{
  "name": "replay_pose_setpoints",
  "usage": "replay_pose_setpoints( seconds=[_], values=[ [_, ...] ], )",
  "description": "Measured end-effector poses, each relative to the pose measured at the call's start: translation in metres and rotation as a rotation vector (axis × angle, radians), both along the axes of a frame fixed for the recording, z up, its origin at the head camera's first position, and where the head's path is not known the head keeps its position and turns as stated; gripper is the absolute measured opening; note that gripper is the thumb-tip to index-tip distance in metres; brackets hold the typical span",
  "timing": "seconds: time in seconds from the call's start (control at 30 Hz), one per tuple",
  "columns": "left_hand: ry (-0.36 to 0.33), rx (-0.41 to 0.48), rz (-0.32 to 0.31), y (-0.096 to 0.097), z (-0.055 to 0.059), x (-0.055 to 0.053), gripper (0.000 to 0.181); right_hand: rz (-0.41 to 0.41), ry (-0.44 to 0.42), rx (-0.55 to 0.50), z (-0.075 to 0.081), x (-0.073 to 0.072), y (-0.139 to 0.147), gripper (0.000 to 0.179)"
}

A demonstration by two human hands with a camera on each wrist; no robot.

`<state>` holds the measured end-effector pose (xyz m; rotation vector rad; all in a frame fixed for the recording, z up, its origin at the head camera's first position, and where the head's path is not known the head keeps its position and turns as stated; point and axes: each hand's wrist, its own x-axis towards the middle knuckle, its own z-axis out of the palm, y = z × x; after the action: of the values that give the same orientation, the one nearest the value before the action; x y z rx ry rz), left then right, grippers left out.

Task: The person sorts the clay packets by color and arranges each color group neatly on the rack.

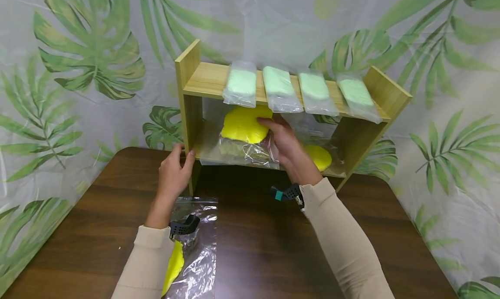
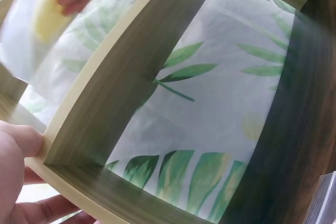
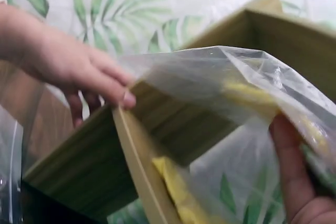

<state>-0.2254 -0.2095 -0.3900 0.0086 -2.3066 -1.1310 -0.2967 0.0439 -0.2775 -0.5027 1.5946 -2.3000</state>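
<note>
My right hand (image 1: 286,145) pinches a clear plastic bag with a soft-looking yellow slab (image 1: 246,124) in it. The bag is inside the middle level of a small wooden shelf (image 1: 188,116), tilted toward me. In the right wrist view my thumb presses on the bag's film (image 3: 247,72). My left hand (image 1: 174,171) grips the shelf's left side panel, with the thumb on its front edge (image 2: 50,148). Another yellow slab (image 1: 318,157) in clear plastic lies at the right of that level, partly behind my right forearm.
Several bags with pale green slabs (image 1: 277,81) lie along the top board, their ends hanging over its front edge. On the brown table (image 1: 265,247), a clear zip bag (image 1: 203,247) with a yellow slab lies partly under my left forearm. A leaf-print cloth (image 1: 93,51) hangs behind.
</note>
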Motion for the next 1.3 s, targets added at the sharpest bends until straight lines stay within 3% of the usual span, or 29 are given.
replay_pose_setpoints(
  seconds=[0.1, 0.2, 0.4, 0.6, 0.73, 0.97, 1.17, 1.3],
  values=[
    [0.000, 0.006, 0.002, 0.000, 0.001, 0.000, 0.037, 0.003, -0.020, 0.101, -0.006, -0.006, 0.003, 0.056],
    [-0.012, 0.014, -0.002, 0.000, 0.001, 0.000, 0.039, -0.053, -0.046, 0.251, -0.012, -0.009, 0.006, 0.068],
    [-0.016, 0.014, 0.009, 0.000, 0.000, -0.001, 0.040, -0.204, -0.014, 0.533, -0.014, -0.009, 0.007, 0.073],
    [-0.014, 0.009, 0.008, 0.000, -0.001, -0.001, 0.039, -0.229, 0.016, 0.566, -0.009, -0.007, 0.006, 0.058],
    [-0.011, 0.004, 0.012, 0.001, 0.000, -0.001, 0.038, -0.243, 0.113, 0.684, -0.009, -0.005, 0.005, 0.058],
    [-0.016, 0.007, 0.016, 0.001, 0.000, -0.001, 0.037, -0.354, 0.411, 1.039, -0.015, -0.003, 0.002, 0.063],
    [-0.006, 0.005, 0.012, 0.001, -0.001, -0.001, 0.038, -0.416, 0.479, 1.134, -0.019, -0.002, -0.003, 0.067],
    [-0.007, 0.008, 0.010, 0.001, -0.001, -0.001, 0.038, -0.447, 0.527, 1.249, -0.021, -0.001, -0.007, 0.065]
  ],
)
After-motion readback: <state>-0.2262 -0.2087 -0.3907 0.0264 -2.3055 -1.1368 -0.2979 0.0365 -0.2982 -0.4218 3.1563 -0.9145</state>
